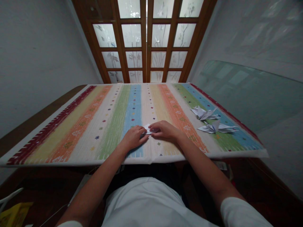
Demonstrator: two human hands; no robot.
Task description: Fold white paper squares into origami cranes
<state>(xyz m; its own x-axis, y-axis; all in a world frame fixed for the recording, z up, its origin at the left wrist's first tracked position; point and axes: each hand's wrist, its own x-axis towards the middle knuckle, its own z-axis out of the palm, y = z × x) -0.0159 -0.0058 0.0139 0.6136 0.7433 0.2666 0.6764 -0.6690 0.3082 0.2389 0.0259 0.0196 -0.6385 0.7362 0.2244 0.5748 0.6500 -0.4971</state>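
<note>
While the half-closed left hand [133, 137] and right hand [164, 130] are gripping a small folded white paper [148, 129] between them above the striped woven mat [71, 148], an origami crane [203, 113] and a second crane [216, 127] are resting to the right.

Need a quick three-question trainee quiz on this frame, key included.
1. True or false: the left hand and right hand both touch the folded white paper.
2. Which stripe of the striped cloth lies under the left hand? A blue, B orange, C dark red.
3. How many origami birds lie to the right of the hands?

Key: 1 true; 2 A; 3 two.
</note>
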